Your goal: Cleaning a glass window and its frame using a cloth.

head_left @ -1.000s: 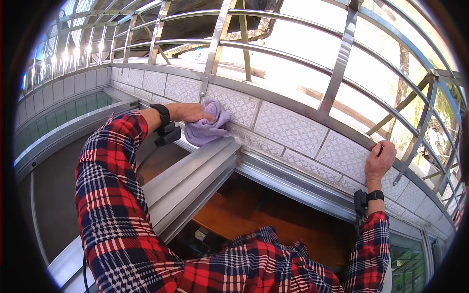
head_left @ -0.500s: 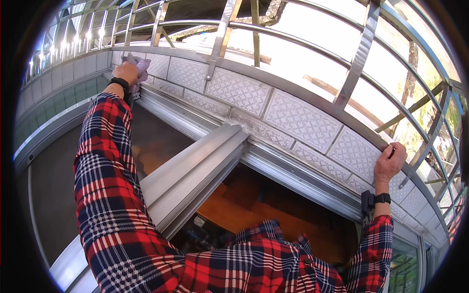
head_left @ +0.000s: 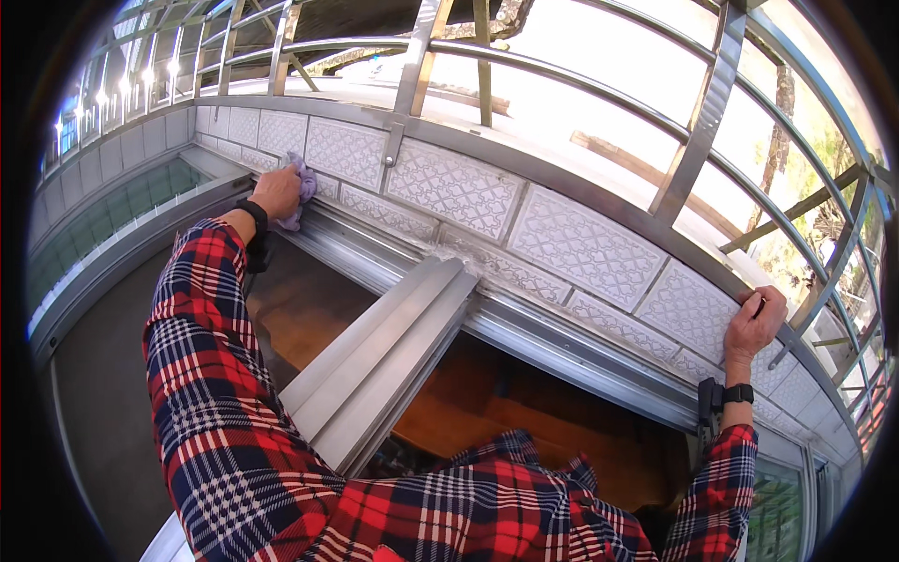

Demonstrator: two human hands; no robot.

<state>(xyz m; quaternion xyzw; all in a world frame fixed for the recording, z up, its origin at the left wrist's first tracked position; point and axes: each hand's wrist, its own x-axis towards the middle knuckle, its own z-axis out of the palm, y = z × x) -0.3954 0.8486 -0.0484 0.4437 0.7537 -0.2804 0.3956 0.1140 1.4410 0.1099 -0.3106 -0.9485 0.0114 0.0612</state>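
Note:
A crumpled lilac cloth [head_left: 303,187] is gripped in my left hand [head_left: 277,193]. It presses against the patterned tiles just above the window frame at the far left. On the right, the fingers of my right hand [head_left: 757,320] are curled around the metal edge strip [head_left: 599,193] along the top of the tiles, close to a railing foot. White-grey patterned tiles [head_left: 453,183] run between my two hands. Below them lies the aluminium window frame [head_left: 562,348].
A thick aluminium mullion [head_left: 384,351] divides the window opening between my arms. Steel railing bars [head_left: 698,122] curve above the tiled ledge. Brown wooden boards or furniture [head_left: 478,412] show through the opening. A green-tinted glass pane [head_left: 122,215] is at the left.
My left hand has moved down and to the right with the cloth, from the upper tile row toward the window frame. My right hand keeps its hold on the edge.

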